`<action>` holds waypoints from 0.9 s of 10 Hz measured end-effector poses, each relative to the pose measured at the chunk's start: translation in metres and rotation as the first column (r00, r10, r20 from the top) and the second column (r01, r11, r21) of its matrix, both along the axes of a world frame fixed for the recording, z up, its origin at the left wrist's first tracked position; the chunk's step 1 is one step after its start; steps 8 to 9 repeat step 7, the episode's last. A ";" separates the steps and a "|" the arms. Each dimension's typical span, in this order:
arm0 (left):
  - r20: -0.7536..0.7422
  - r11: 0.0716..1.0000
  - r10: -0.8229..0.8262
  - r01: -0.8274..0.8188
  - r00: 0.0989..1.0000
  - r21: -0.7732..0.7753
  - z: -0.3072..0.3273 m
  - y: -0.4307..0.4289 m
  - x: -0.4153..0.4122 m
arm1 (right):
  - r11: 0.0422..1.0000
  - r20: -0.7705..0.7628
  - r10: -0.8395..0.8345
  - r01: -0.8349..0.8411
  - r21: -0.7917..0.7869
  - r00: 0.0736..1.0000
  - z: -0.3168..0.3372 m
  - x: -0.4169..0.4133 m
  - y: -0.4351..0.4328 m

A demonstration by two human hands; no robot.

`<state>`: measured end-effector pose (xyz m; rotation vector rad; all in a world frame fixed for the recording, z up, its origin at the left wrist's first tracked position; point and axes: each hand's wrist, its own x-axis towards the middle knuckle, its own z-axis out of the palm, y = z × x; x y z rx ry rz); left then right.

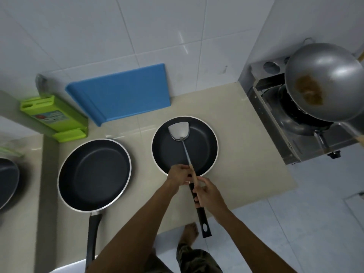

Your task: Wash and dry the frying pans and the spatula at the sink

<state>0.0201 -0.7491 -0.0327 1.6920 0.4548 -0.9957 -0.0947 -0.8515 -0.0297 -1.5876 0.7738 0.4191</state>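
from the head view, your left hand (pixel 180 174) pinches the wooden handle of the spatula (pixel 179 130), whose blade lies in the smaller frying pan (pixel 167 152) on the counter (pixel 246 144), your right hand (pixel 208 194) grips that pan's black handle, and the larger frying pan (pixel 94 174) sits just beside it on the left.

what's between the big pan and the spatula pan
Only bare counter lies between the big pan and the spatula pan, per the head view.

Single head view, wide-angle, looking almost straight down on the counter (pixel 246 134) from close above; frying pan (pixel 202 152) mid-frame, tiled wall (pixel 98 36) at top, floor (pixel 295 223) lower right, stove (pixel 271 123) at right edge.
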 end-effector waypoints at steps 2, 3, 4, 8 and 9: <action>-0.036 0.999 0.018 -0.020 0.999 -0.045 0.004 0.011 -0.009 | 0.961 0.036 0.173 -0.160 -0.227 0.984 -0.008 -0.004 -0.002; -0.038 0.998 -0.015 0.013 0.999 -0.053 0.004 0.018 -0.017 | 0.955 0.021 0.202 -0.192 -0.225 0.979 -0.001 -0.006 -0.001; -0.042 0.995 -0.008 0.004 0.999 -0.096 0.009 0.025 -0.024 | 0.960 0.002 0.171 -0.166 -0.224 0.985 0.006 -0.007 0.001; 0.024 0.986 -0.042 0.046 0.999 -0.162 0.048 0.069 -0.036 | 0.941 -0.007 0.024 -0.025 -0.338 1.000 0.037 -0.012 0.026; 0.024 0.986 -0.042 0.046 0.999 -0.162 0.048 0.069 -0.036 | 0.941 -0.007 0.024 -0.025 -0.338 1.000 0.037 -0.012 0.026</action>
